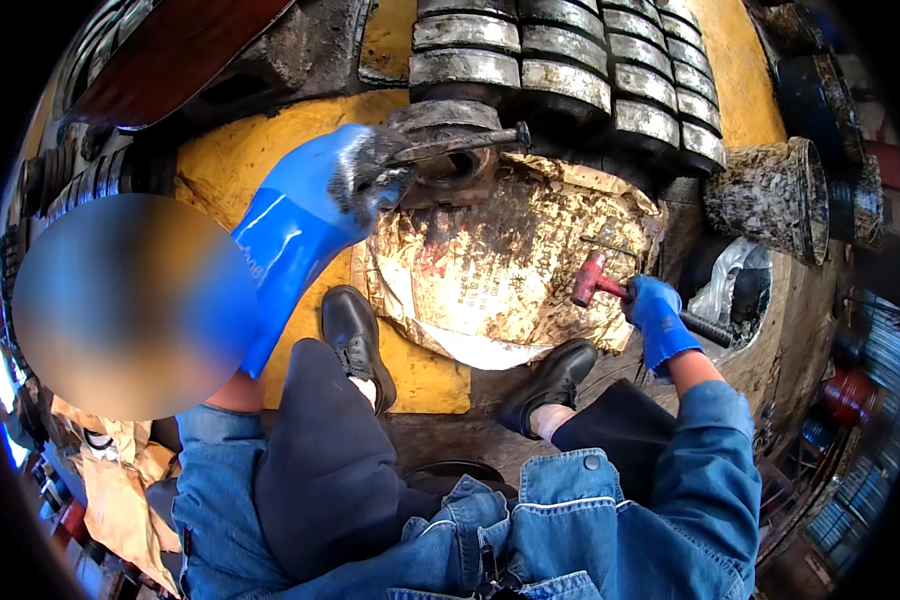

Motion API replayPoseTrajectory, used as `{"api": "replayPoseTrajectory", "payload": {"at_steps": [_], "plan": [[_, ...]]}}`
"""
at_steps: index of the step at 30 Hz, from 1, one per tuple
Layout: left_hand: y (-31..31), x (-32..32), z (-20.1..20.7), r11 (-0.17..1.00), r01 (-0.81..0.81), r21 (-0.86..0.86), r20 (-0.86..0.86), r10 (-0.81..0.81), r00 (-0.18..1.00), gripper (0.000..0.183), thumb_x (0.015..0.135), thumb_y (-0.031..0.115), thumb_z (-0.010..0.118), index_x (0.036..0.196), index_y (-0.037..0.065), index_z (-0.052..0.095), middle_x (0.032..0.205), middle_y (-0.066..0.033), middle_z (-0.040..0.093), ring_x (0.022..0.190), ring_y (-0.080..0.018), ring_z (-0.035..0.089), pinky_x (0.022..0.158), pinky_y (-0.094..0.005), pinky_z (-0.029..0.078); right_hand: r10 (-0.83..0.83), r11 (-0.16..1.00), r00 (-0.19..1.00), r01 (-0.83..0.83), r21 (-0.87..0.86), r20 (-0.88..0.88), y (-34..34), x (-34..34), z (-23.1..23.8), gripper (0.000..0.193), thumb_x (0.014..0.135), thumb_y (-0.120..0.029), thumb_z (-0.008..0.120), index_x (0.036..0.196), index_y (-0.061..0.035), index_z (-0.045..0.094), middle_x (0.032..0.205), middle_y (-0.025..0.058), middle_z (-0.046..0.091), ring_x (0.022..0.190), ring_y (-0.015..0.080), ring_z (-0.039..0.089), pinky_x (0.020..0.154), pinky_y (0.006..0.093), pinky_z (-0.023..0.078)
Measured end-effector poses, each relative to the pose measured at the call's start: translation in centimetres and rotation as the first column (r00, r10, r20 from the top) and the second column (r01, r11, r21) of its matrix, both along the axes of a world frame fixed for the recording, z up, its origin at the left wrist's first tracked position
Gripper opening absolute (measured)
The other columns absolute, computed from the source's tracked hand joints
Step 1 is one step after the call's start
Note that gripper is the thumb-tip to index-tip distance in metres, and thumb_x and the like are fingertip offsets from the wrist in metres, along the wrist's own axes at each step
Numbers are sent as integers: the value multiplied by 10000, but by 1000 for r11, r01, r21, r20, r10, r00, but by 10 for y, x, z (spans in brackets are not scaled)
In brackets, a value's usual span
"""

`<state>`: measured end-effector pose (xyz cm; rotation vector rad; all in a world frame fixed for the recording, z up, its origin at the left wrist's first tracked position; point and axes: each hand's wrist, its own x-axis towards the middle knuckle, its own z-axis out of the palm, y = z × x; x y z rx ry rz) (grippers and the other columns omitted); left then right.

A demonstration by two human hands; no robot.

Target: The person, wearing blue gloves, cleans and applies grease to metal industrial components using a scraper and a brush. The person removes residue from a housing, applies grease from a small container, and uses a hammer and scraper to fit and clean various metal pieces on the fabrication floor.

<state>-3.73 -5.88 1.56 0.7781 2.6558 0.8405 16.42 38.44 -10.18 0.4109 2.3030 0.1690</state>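
Note:
My left hand, in a long blue rubber glove blackened with grease, is closed around a dark metal rod with a wider knob at its far end. The rod lies across the front of a round, greasy metal part with a hole in it. To the right, my right hand, in a blue glove, grips a hammer by its handle, with the red head pointing left. Under the hammer lies a stained sack with a torn white edge. A thin dark rod rests on the sack.
Rows of stacked metal rings stand at the back. A dirty flanged cylinder lies at the right. Yellow boarding runs beneath my feet, and crumpled brown paper sits at lower left. A blurred oval hides part of the left side.

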Motion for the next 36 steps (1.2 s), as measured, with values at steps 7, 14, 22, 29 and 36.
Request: {"api": "replayPoseTrajectory", "payload": {"at_steps": [7, 14, 22, 29, 36], "plan": [[-6, 2, 16, 998, 68, 0, -62, -67, 996, 414, 707, -6, 657, 1093, 140, 629, 952, -134, 640, 905, -357, 612, 756, -389, 513, -402, 668, 912, 235, -706, -77, -53, -33, 108, 445, 820, -315, 707, 1137, -21, 600, 943, 94, 669, 834, 119, 591, 767, 273, 482], [29, -10, 17, 967, 180, -181, 45, -175, 984, 431, 706, 59, 691, 1121, 131, 603, 986, -158, 649, 907, -382, 612, 763, -446, 515, -585, 379, 811, 267, -886, -6, -50, -22, 152, 402, 886, -332, 644, 1129, -16, 594, 882, 63, 646, 767, 111, 593, 689, 245, 485], [46, -11, 32, 887, 309, -343, 217, -245, 945, 354, 697, 61, 703, 1037, 130, 633, 888, -154, 669, 844, -382, 642, 705, -449, 513, -583, 336, 811, 182, -924, -52, -160, -62, 245, 660, 907, -606, 497, 1115, 8, 621, 670, 75, 632, 531, 116, 574, 483, 226, 458], [68, -14, 27, 869, 296, -397, 236, -215, 948, 344, 700, 85, 722, 1030, 141, 644, 955, -139, 677, 907, -350, 648, 753, -437, 521, -527, 443, 850, 290, -848, 15, -174, -79, 217, 692, 896, -668, 431, 1028, -27, 654, 643, 48, 612, 530, 111, 546, 498, 235, 432], [32, -12, 18, 929, 252, -272, 263, -180, 948, 368, 724, 98, 700, 1081, 141, 625, 990, -132, 670, 914, -344, 645, 755, -435, 525, -539, 301, 832, 43, -953, -133, -186, -78, 245, 730, 857, -700, 473, 1039, -15, 647, 653, 54, 628, 538, 94, 574, 468, 221, 432]]}}
